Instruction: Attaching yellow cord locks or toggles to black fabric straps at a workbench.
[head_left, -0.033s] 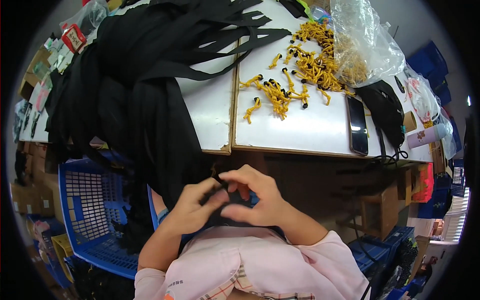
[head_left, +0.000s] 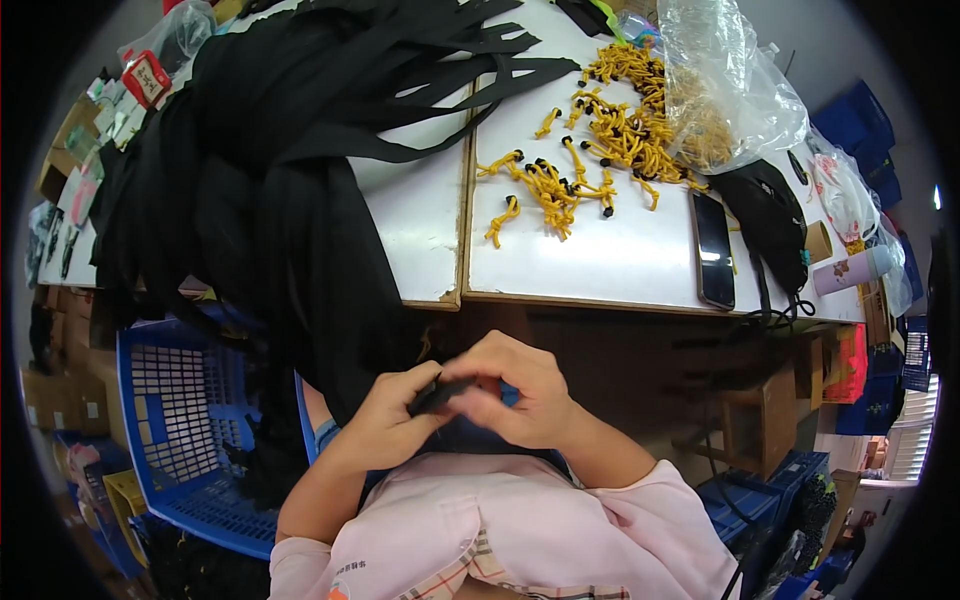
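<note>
My left hand is closed on a black strip in front of my lap, below the table edge. The fingers of my right hand curl in from the other side and pinch the same strip; their tips are slightly blurred. Most of what I hold is hidden by my fingers. A large heap of long black strips covers the left of the table and hangs over its front edge near my left hand. Several short knotted yellow cords with black ends lie on the right of the table.
A clear plastic bag stands beside the cords. A phone, a black pouch and a pink cup lie toward the right. The table has a seam. A blue basket stands at my left.
My hands have come closer together, and my left fingers have closed more tightly on the black strip, which now shows between them. The things on the table have not moved.
</note>
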